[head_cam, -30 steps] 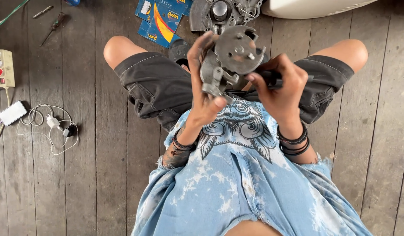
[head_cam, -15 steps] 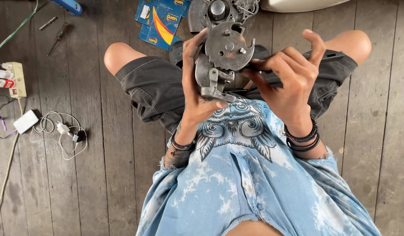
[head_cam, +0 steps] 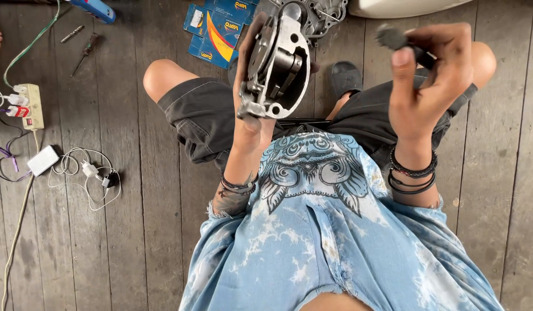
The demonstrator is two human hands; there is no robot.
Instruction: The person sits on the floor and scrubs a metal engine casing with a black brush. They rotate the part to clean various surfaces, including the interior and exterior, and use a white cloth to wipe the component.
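Above the lap, the left hand (head_cam: 247, 118) grips a grey metal engine part (head_cam: 276, 66), hollow side showing. The right hand (head_cam: 425, 86) pinches a small dark piece (head_cam: 393, 38) just beside it. Blue boxes (head_cam: 217, 29) lie far on the floor (head_cam: 105, 242). The piece probably goes in next, lined up carefully.

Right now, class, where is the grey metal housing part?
In the head view, the grey metal housing is gripped upright in the left hand, centre-top, above the lap, right of the blue packets.
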